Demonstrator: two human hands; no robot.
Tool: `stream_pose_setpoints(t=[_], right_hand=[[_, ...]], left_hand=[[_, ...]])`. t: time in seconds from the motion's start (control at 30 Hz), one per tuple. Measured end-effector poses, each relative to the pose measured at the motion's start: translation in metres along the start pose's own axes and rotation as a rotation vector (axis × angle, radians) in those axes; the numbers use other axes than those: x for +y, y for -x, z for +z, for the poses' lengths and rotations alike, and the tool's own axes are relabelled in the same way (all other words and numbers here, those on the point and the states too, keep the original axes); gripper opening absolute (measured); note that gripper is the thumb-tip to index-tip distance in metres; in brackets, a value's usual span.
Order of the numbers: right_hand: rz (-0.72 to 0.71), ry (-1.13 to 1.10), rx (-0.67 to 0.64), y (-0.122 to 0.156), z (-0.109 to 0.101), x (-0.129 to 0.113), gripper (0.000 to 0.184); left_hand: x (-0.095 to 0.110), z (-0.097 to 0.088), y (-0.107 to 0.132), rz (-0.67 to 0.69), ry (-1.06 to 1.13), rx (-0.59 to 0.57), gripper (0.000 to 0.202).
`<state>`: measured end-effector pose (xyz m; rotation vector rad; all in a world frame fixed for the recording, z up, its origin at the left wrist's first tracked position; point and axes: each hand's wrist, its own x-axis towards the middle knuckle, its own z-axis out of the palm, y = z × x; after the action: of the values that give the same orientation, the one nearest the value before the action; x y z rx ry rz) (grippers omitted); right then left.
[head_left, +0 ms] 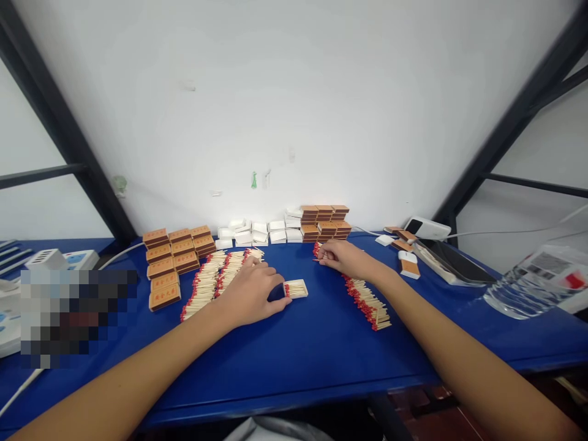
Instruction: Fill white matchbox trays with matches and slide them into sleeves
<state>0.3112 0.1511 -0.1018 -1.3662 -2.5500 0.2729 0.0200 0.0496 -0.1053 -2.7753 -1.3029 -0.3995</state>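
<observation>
- Left hand (252,293) lay palm down on the table (312,349), fingers drawn together and curled. Their tips touched the left end of the tray (296,288). Whether they gripped it or only steadied it, I could not tell.
- The tray sat just right of the left hand, open side up, with a layer of red-headed sticks in it, heads to the left.
- Right hand (342,257) was out ahead, fingers closed in a pinch on a few matches (318,251) whose heads showed just left of its fingertips.
- A row (367,303) of loose matches ran back from the right hand along its wrist and forearm.
- A heap (209,285) lay just left of the left hand, with brown boxes (172,260) beyond it.
- Beyond both hands, by the wall, were white trays (257,233) and a brown stack (326,222).
- Well right of the right hand were a phone (452,260) and a bottle (519,288).
- Judgement: the step in hand was gathering a pinch for the tray, which looked part filled.
- Judgement: a carry to the tray would call for the sticks kept parallel and heads one way, and for the left hand to keep the tray from sliding.
</observation>
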Motion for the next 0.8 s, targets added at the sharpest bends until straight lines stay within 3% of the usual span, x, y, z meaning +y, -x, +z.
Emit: stream_pose_setpoints(t=[0.3,0.5,0.6,0.8], right_hand=[[-0.013,0.010,-0.009,0.005,-0.002,-0.015,0.019],[-0.198,-0.185,-0.018,0.021,0.003,-0.061,0.019],[-0.247,-0.177,-0.051,0.025,0.010,-0.079,0.018],[-0.242,-0.117,-0.050,0.025,0.013,-0.077,0.011]], left_hand=[[0.001,-0.001,0.001,-0.008,0.004,0.006,0.028],[0.000,0.001,0.000,-0.004,0.008,0.028,0.026],[-0.001,0.003,0.001,0.009,0.006,0.044,0.026],[-0.001,0.003,0.001,-0.004,0.010,0.041,0.025]])
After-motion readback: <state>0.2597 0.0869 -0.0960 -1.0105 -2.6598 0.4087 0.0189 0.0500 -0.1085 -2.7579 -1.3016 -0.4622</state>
